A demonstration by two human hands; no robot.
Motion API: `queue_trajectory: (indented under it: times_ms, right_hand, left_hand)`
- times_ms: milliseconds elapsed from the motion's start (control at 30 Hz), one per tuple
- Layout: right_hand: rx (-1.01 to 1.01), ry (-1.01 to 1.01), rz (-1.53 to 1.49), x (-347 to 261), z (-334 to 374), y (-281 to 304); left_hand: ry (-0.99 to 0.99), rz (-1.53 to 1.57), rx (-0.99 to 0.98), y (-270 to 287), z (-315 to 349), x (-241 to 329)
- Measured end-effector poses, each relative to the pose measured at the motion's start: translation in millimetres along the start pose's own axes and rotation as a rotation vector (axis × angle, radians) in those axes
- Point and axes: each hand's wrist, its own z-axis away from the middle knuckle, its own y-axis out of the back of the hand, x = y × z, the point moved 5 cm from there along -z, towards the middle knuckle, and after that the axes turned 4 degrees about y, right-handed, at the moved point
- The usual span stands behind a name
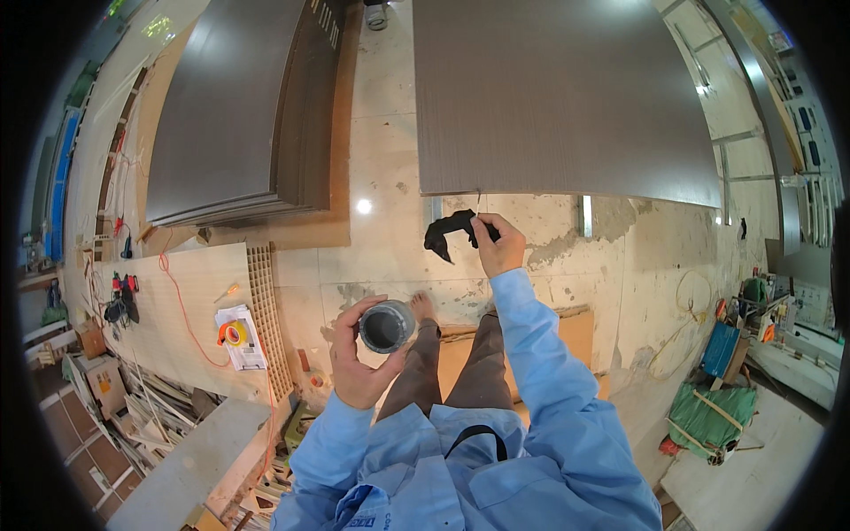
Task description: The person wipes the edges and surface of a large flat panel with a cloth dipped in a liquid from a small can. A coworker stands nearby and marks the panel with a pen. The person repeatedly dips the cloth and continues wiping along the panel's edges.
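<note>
My left hand (pixel 356 352) grips a small round grey container (pixel 386 326), open at the top, held in front of my chest. My right hand (pixel 498 243) is stretched forward and pinches a black rag (pixel 452 230) that hangs limp just below the near edge of a large dark grey panel (pixel 558 97). Both arms are in light blue sleeves. Below my hands I see my brown trousers and one bare foot (pixel 423 307) on the floor.
A stack of dark panels (pixel 239 106) lies at the upper left. A light wooden board (pixel 190 305) at the left holds an orange cord, a tape roll (pixel 234 334) and papers. Cardboard (pixel 575 332) lies under my legs. Green bags (pixel 713 411) and clutter sit at right.
</note>
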Motion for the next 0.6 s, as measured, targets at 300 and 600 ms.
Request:
queue_trajectory:
  times_ms: [300,600]
  right_hand:
    - [-0.17,0.247,0.007,-23,1,-33]
    - [-0.216,0.257,-0.031,-22,1,-42]
  left_hand:
    - [0.01,0.054,0.012,4,2,-4]
    - [0.006,0.039,0.009,6,2,-4]
